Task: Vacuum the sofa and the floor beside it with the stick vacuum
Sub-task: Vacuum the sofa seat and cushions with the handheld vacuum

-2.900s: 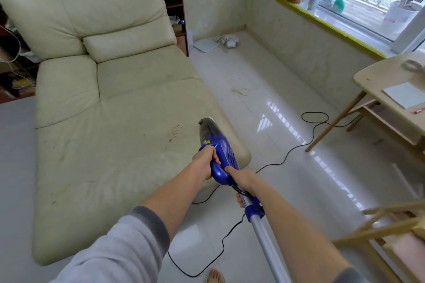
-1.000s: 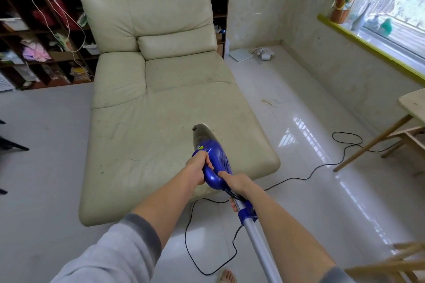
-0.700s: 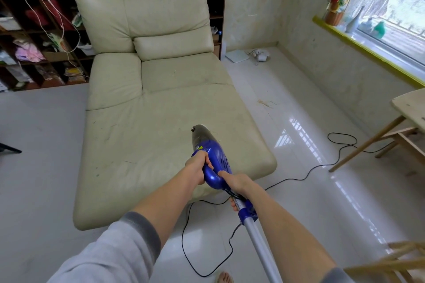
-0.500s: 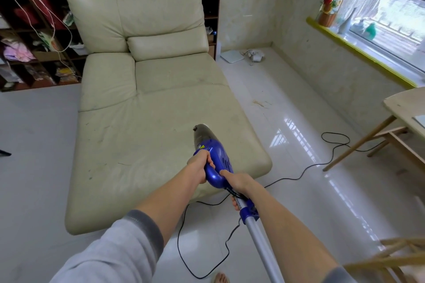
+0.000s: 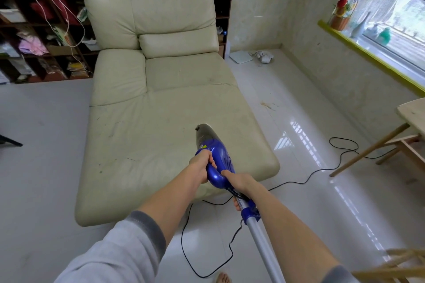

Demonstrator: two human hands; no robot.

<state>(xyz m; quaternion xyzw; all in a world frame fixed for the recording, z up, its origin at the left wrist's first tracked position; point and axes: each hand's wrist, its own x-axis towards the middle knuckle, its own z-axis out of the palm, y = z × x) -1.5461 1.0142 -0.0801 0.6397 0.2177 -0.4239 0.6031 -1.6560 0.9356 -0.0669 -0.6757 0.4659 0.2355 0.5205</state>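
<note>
A blue stick vacuum (image 5: 218, 156) points away from me over the near end of the cream sofa (image 5: 147, 126). Its grey nose hovers above the seat, and its silver tube (image 5: 264, 248) runs back toward me. My left hand (image 5: 201, 166) grips the vacuum's blue handle. My right hand (image 5: 239, 184) grips the vacuum where the body meets the tube. A patch of brown crumbs (image 5: 268, 105) lies on the glossy white floor (image 5: 299, 190) to the right of the sofa.
The vacuum's black cord (image 5: 299, 181) trails across the floor from below my hands to a wooden table (image 5: 411, 117) at right. A dark shelf unit (image 5: 34, 30) stands behind the sofa. White devices (image 5: 241, 57) lie in the far corner. A wooden chair edge (image 5: 395, 269) shows at bottom right. My bare foot (image 5: 222, 279) is below.
The crumbs seen on the sofa seat 2.9 s ago are gone. My view has pulled back and shifted left; both hands keep the same hold on the vacuum.
</note>
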